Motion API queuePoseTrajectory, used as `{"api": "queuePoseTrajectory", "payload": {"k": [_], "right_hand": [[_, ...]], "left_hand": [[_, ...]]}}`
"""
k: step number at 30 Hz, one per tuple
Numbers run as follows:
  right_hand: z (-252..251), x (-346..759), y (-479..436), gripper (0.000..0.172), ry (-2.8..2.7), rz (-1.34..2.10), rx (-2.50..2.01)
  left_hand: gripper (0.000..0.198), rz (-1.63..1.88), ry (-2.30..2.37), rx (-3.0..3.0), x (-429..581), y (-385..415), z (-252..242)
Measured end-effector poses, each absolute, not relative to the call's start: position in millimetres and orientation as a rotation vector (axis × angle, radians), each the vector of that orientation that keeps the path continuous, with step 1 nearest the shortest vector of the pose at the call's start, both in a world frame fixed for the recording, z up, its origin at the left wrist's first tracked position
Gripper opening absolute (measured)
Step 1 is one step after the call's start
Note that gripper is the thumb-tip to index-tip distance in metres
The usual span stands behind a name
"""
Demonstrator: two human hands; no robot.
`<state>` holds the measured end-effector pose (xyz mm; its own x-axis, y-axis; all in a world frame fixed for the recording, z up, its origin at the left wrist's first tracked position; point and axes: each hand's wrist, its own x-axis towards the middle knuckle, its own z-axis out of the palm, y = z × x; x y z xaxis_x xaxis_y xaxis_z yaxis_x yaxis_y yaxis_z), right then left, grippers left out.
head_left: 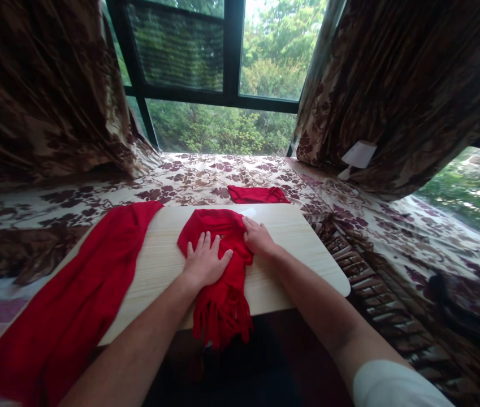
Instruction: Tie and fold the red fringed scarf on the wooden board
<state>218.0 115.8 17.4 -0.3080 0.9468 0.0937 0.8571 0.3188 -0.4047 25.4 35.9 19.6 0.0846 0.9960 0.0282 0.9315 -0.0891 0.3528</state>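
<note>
A red fringed scarf [212,222], partly folded over, lies on a pale wooden table [299,243], its fringe [223,316] hanging over the near edge. My left hand [207,261] rests flat on the folded part with its fingers spread. At the scarf's right edge, my right hand [257,237] has its fingers closed against the cloth; the fingertips are partly hidden, but the edge appears pinched there. To the left, another long red cloth [91,271] is draped across the table and down over its side.
A folded red cloth [259,195] lies beyond the table on the floral-covered ledge [197,175]. A small white lamp [358,155] stands at the right by the curtain [375,85]. A dark bag-like item [468,311] sits at far right. Windows [223,127] are behind.
</note>
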Motion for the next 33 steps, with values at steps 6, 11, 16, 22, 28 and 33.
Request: {"api": "queuePoseTrajectory", "payload": {"k": [6,11,16,22,28,33], "right_hand": [[18,228,132,0.063,-2.050,0.571,-1.517],[13,224,119,0.077,-1.989,0.355,-1.511],[12,219,113,0.066,-2.262,0.326,-1.453],[10,221,123,0.062,-2.098,0.375,-1.488],[7,254,135,0.044,-1.481,0.408,-1.748],[7,265,128,0.031,-1.561,0.465,-1.674]], "left_hand": [[0.070,0.511,2.022,2.128,34,34,30],[0.062,0.550,2.036,2.226,-4,53,24],[0.063,0.449,1.929,2.257,-31,58,9],[0.058,1.064,1.970,2.013,-47,62,9],[0.036,1.685,1.781,0.889,-80,73,8],[0.027,1.557,1.852,1.082,-78,73,1]]}}
